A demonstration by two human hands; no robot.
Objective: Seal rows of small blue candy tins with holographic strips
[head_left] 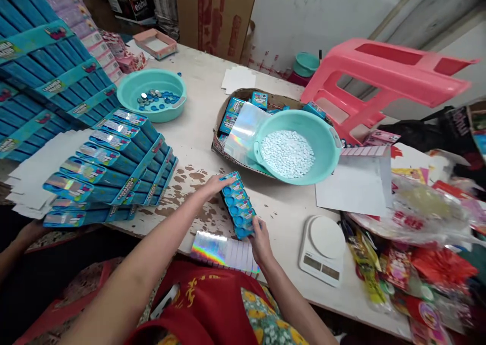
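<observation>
Between my hands, over the white table, is a row of small blue boxes (pixel 238 205) with round recesses on their upper faces. My left hand (pixel 215 185) grips the far end, fingers bent around its edge. My right hand (pixel 261 239) is closed on the near end, at the right corner. Below the row, shiny rainbow-silver sheets (pixel 224 252) lie along the table's front edge. Left of my left hand stands a stack of similar blue boxes (pixel 114 157) in trays. A teal basin of white pellets (pixel 296 180) rests on a carton beyond my right hand.
A white kitchen scale (pixel 322 248) stands at the right, beside a heap of plastic wrappers (pixel 413 264). Another teal basin (pixel 152 113) holds blue and silver discs. A pink stool (pixel 372 76) lies on its side. A co-worker's hand (pixel 32 233) is at far left.
</observation>
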